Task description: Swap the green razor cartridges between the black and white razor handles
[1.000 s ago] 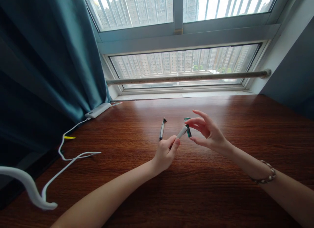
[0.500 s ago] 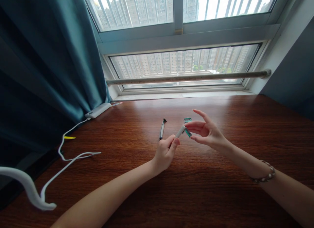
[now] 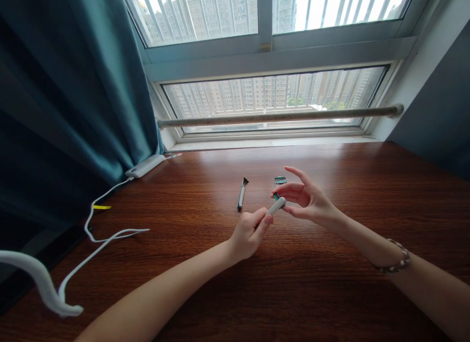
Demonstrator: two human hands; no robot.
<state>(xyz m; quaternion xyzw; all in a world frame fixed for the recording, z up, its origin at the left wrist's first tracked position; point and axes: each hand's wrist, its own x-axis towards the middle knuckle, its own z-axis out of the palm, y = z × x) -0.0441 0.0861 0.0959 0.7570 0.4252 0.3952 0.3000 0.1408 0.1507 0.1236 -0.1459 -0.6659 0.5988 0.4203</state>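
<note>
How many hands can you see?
2. The left hand grips a pale handle; the right hand, to its right, pinches a green-and-black piece by the handle's tip. Both show plainly; no others are visible.

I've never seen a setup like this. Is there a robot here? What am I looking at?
There is no robot: these are a person's own bare hands. One camera, worn on the person's head, takes every picture, looking forward and down, so you see roughly what they see.

The left hand grips a pale handle. At its far end, the fingers of the right hand hold a small green-and-black piece.

On the brown wooden table lies something that looks like a razor, with a black head and a greyish handle. Another green item lies just beyond the right hand, partly hidden. Over to the left are a white box and a white cable. Behind everything is a window.
</note>
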